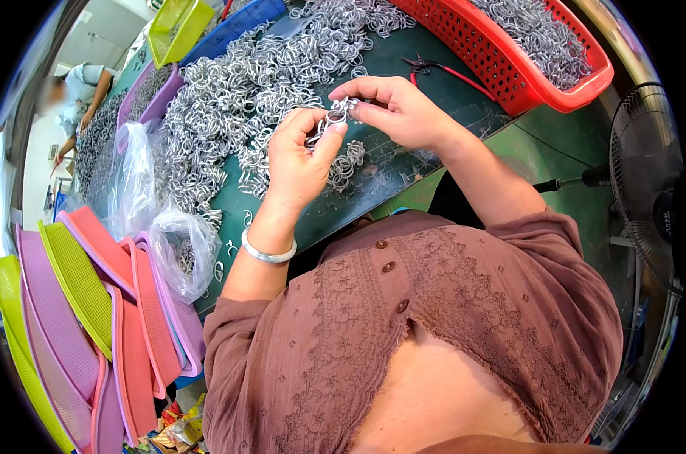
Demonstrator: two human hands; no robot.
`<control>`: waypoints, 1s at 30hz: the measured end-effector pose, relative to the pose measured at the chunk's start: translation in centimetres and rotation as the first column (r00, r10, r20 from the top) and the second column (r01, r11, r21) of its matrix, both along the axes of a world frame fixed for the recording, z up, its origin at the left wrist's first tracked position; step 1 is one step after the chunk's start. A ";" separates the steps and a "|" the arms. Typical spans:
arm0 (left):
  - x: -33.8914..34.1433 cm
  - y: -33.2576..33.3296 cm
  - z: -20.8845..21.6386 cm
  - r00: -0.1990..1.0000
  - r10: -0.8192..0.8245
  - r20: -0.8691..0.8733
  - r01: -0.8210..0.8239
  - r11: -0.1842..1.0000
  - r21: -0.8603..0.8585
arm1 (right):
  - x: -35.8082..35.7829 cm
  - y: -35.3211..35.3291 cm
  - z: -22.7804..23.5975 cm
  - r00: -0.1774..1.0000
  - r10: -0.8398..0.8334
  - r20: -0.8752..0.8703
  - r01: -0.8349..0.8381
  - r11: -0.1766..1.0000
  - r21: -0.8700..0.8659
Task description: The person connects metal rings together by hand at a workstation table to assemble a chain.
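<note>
Over the near edge of the green table, my left hand [304,151] is closed around small silver-grey metal rings [338,115], thumb on top. My right hand [397,112] meets it from the right, its thumb and index finger pinched at the same rings. Exactly how the pieces join is too small to make out. Just below my hands lies a little cluster of similar rings [346,166] on the table. A large heap of loose metal rings [229,106] spreads beyond and to the left of my left hand.
A red perforated basket [502,72] full of rings stands far right, with red-handled pliers [453,72] beside it. Stacked coloured baskets [78,303] and a plastic bag [180,250] are at left. A fan [645,189] stands right. Another person [82,94] works far left.
</note>
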State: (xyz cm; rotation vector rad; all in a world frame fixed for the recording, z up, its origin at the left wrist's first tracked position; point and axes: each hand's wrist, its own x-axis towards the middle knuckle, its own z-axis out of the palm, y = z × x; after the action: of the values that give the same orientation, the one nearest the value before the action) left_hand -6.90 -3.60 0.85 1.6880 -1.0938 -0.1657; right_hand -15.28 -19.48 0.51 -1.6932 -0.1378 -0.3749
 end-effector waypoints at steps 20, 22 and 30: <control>0.8 0.5 0.7 0.727 -0.141 -0.672 0.151 0.987 -0.044 | 0.2 -0.9 0.7 1.000 -0.004 0.023 0.005 1.000 -0.027; 0.9 0.5 0.7 0.753 -0.115 -0.648 0.140 0.990 -0.013 | 0.2 -0.9 0.7 1.000 0.000 -0.009 0.000 0.999 0.033; 0.6 0.3 0.8 0.810 -0.090 -0.579 0.073 0.996 -0.052 | 0.0 -0.9 1.4 0.995 0.059 -0.086 -0.040 0.977 0.208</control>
State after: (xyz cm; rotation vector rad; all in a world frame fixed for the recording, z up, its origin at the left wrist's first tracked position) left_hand -6.26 -3.29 1.69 1.4182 -0.6922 -0.6775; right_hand -15.28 -20.40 1.92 -1.4961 -0.0703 -0.2641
